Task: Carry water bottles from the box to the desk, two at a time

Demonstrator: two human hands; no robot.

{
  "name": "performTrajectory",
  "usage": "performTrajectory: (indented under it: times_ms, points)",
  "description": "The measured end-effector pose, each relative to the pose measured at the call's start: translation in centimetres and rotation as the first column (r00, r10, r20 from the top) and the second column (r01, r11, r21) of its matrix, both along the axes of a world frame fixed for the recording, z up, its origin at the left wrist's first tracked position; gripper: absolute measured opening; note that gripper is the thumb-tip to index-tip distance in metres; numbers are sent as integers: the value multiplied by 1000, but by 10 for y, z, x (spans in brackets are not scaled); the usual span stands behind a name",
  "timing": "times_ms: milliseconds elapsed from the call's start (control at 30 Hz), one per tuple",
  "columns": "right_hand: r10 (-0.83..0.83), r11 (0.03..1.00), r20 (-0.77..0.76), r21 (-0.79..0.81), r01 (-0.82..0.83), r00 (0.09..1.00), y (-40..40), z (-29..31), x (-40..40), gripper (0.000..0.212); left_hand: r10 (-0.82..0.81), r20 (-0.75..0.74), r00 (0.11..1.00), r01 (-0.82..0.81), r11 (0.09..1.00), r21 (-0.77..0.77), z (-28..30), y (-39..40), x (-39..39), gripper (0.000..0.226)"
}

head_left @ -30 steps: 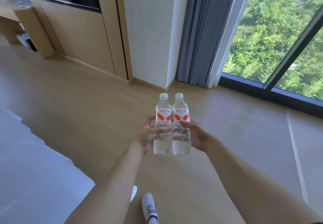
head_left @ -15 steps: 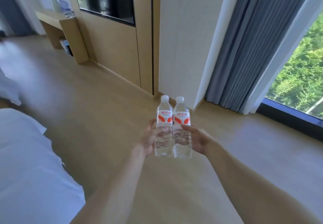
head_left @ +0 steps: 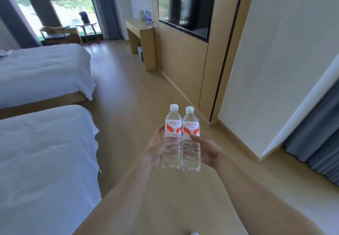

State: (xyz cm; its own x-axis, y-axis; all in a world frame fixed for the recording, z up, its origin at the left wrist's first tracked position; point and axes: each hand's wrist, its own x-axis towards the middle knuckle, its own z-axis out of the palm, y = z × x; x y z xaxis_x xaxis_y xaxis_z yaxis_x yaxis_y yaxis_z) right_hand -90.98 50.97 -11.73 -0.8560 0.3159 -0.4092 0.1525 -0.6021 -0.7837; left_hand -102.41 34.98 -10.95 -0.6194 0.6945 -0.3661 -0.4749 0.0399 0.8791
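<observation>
Two clear water bottles with white caps and red-and-white labels stand upright side by side in front of me, touching. My left hand (head_left: pixel 156 149) grips the left bottle (head_left: pixel 172 124) around its lower half. My right hand (head_left: pixel 207 151) grips the right bottle (head_left: pixel 190 126), thumb across its front. The wooden desk (head_left: pixel 139 31) stands far ahead against the right wall, with some small items on top. The box is out of sight.
Two beds with white covers, the near one (head_left: pixel 45 161) and the far one (head_left: pixel 42 71), fill the left side. A wooden floor aisle (head_left: pixel 128 95) runs between them and the panelled right wall (head_left: pixel 183 60). A chair and a small round table (head_left: pixel 86 25) stand by the far window.
The view has swung left from the window and curtain to the aisle, beds and desk. Both hands keep the same hold on the bottles.
</observation>
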Motion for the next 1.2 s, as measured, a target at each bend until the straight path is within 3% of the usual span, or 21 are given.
performTrajectory:
  times_ms: [300,567,933,1200]
  points:
    - [273,962,-5,21,-273,962,77,14,-148,53,239,68,969,-242,969,42,6,59,-110,88]
    - [383,923,-22,55,-382,923,99,-2,-302,52,325,108,940,-337,934,122,-15,71,-243,88]
    - [343,937,16,65,-344,939,118,4,-549,48,299,44,953,-302,948,99,-15,91,-495,93]
    - [330,943,7,46,-330,944,152,3,-684,48,284,19,959,-285,955,80,-14,124,-633,90]
